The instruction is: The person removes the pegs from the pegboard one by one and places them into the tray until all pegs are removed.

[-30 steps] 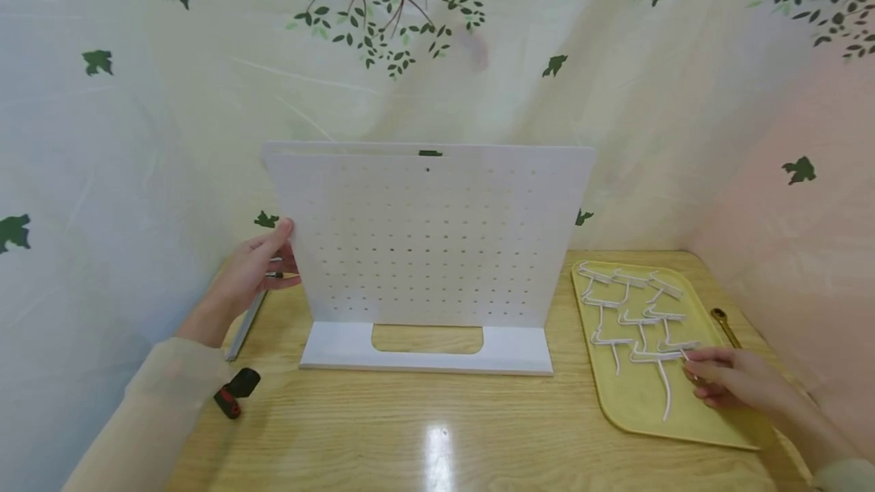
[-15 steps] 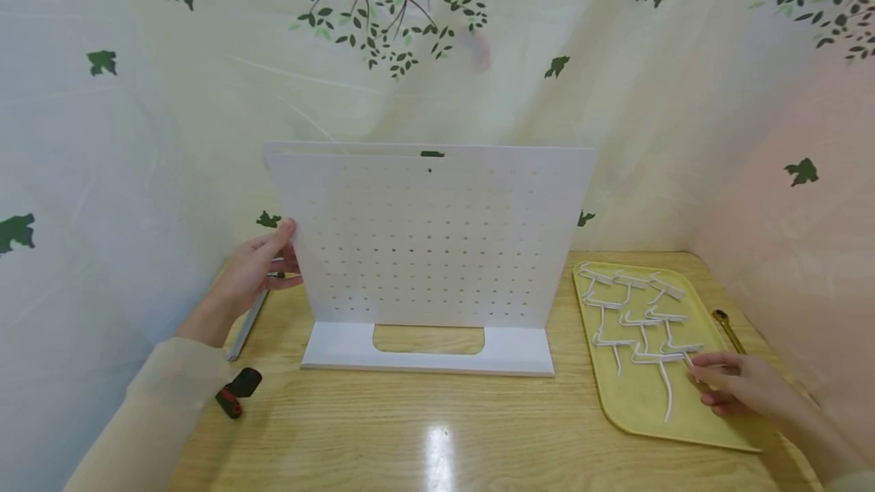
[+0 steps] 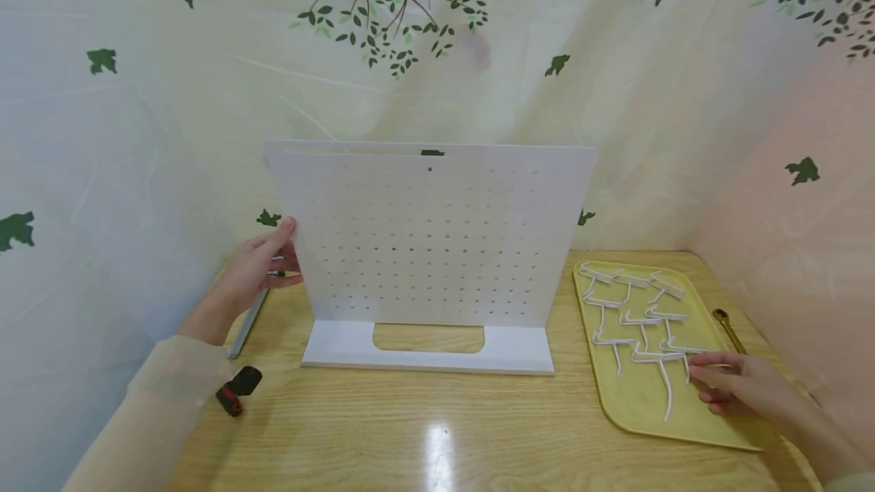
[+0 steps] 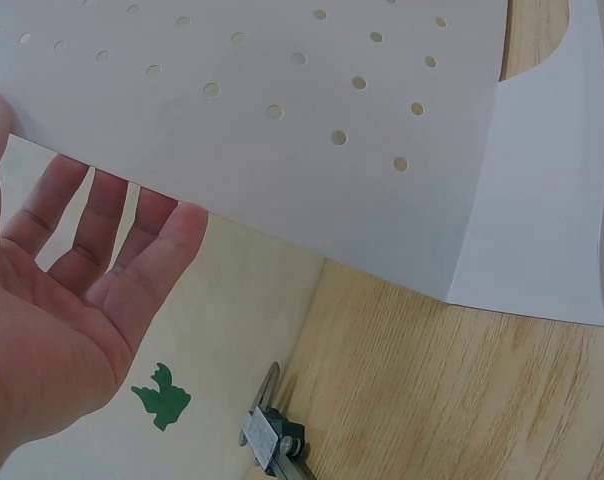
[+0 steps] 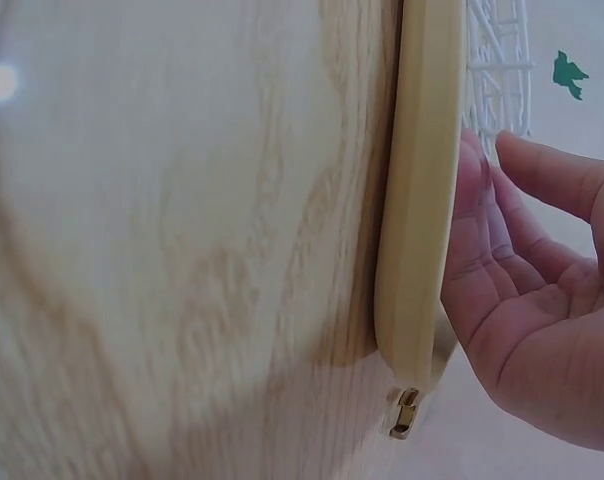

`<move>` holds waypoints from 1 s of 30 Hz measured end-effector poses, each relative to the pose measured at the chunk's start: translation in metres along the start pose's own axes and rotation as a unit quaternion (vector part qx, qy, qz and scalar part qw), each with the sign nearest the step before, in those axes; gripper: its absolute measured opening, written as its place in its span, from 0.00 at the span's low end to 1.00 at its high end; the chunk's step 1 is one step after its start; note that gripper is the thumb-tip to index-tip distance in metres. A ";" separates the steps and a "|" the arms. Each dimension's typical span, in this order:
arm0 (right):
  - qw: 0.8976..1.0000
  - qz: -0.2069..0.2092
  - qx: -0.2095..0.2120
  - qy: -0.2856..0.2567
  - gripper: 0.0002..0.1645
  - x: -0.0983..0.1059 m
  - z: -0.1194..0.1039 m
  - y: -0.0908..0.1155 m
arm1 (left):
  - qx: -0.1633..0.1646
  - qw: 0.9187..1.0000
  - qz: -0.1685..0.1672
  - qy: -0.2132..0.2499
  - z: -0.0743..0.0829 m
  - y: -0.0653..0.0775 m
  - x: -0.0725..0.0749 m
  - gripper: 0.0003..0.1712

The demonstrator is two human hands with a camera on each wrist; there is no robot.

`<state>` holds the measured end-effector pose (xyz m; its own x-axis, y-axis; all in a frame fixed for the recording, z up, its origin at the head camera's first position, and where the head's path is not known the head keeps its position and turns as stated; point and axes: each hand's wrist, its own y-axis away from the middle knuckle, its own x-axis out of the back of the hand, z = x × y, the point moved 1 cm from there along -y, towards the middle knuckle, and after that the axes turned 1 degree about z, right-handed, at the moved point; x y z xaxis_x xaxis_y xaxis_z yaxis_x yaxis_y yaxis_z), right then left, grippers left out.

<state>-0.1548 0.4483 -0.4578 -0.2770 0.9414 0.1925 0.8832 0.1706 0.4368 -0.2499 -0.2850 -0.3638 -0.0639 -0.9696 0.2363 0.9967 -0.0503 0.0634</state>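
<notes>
In the head view my left hand [image 3: 263,257] holds the left edge of a white pegboard [image 3: 444,241], which stands upright on its flat foot. The left wrist view shows the thumb on the board's front and the fingers at its edge, tips partly hidden behind. My right hand [image 3: 734,386] is over the right side of a yellow tray [image 3: 632,408]. Its fingertips are beside the stem of a white wire hook [image 3: 687,369]; whether they touch it I cannot tell. In the right wrist view thumb and fingers are slightly apart. Several similar hooks [image 3: 659,382] lie in rows on the tray.
A black and red tool [image 3: 235,392] lies left of the board's foot. Behind my left wrist is a caliper [image 4: 272,435]. A gold wrench-like tool [image 3: 728,329] lies right of the tray. Fabric walls [image 3: 478,82] enclose the table [image 3: 383,431].
My right hand has shifted slightly to the right, and the stem of the nearest hook shows more fully and hangs straighter beside the fingertips. My left hand and the board stay in place.
</notes>
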 end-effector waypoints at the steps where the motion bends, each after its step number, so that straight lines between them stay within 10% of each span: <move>1: 1.000 -0.001 0.000 -0.001 0.05 0.000 0.000 0.000 | 0.000 1.000 -0.001 0.000 0.000 0.000 0.000 0.38; 10: 0.987 0.065 0.061 0.134 0.17 -0.004 -0.018 0.000 | -0.009 0.999 -0.001 -0.032 0.002 0.000 0.002 0.42; 15: 0.956 0.108 0.191 0.193 0.10 -0.016 -0.048 0.002 | -0.031 0.998 -0.001 -0.060 0.005 0.001 0.005 0.42; 20: 0.900 0.179 0.294 0.269 0.12 -0.034 -0.089 0.016 | -0.090 0.986 0.006 -0.138 0.018 0.011 0.013 0.36; 24: 0.814 0.252 0.405 0.332 0.18 -0.048 -0.118 0.021 | -0.167 0.947 0.070 -0.266 0.029 0.025 0.019 0.33; 27: 0.723 0.292 0.503 0.373 0.19 -0.056 -0.133 0.018 | -0.255 0.882 0.131 -0.375 0.033 0.034 0.023 0.29; 30: 0.669 0.313 0.539 0.405 0.27 -0.065 -0.146 0.012 | -0.309 0.813 0.175 -0.461 0.033 0.041 0.026 0.27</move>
